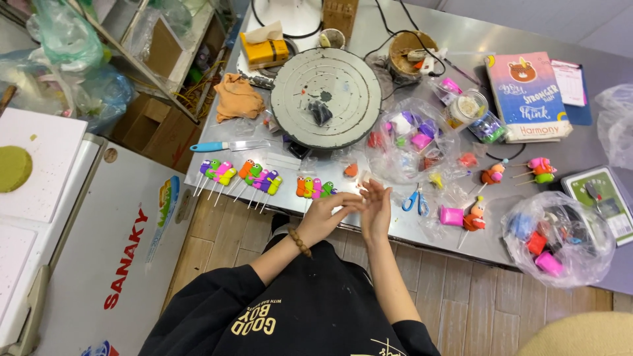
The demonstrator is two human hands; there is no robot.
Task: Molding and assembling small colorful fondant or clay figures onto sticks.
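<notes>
Palm to palm over the worktop edge, the left hand and right hand press flat with fingers extended, gripping nothing visible, just below the row of colourful clay figures on sticks, scissors just right.

Floor: wood-look plank flooring, pale brown, seen below the table edge.
Table: stainless steel worktop, reflective, cluttered.
Left side: white chest freezer just beside the table.
Upper left: metal shelving with plastic bags and boxes.
Light: even, soft glare on the steel.
</notes>
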